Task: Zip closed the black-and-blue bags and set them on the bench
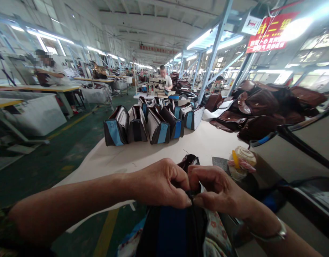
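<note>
A black bag piece with a blue stripe (172, 228) stands upright close to my body, in front of patterned cloth. At its top edge my left hand (165, 182) pinches the dark rim between thumb and bent fingers. Right beside it, my right hand (217, 189) grips the same edge, its thumb nearly meeting the left thumb. A metal bracelet (280, 230) circles the right wrist. Part of the bag's far end (191, 160) shows behind the knuckles. What exactly lies between the fingertips is hidden.
Several similar bag pieces (159, 130) stand in rows on the pale table (116, 167). Brown leather bags (260, 103) are heaped at right. A wrapped roll with a yellow strip (241, 162) lies nearer. Large grey panels (308, 150) crowd the right side. Other people work farther back.
</note>
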